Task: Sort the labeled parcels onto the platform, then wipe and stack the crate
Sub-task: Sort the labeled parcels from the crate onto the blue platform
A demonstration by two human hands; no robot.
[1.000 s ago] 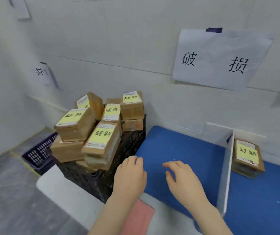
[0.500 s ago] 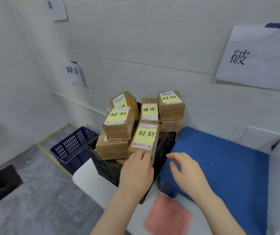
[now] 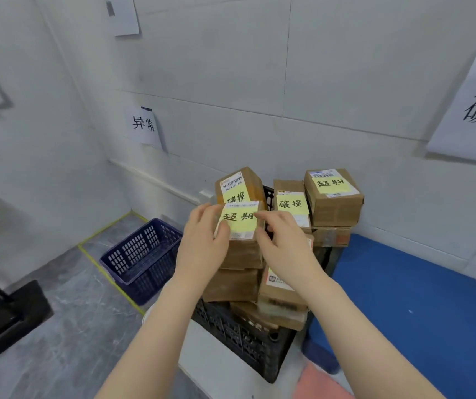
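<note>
progress: early, black crate (image 3: 239,335) at 6 o'clock heaped | hands: left hand (image 3: 202,243) and right hand (image 3: 283,249) clasp top parcel (image 3: 241,226) | blue platform (image 3: 403,298) at 3 o'clock bare | wiping, stacking left

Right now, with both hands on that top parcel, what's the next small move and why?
Probably lift the parcel straight up off the pile. The left hand and right hand flank its sides, and it sits on other boxes heaped in the crate, so dragging it could topple them.

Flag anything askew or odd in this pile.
Parcels are heaped well above the black crate rim, several tilted; the rear-left parcel leans. Both hands grip the top front parcel. No visible damage.
</note>
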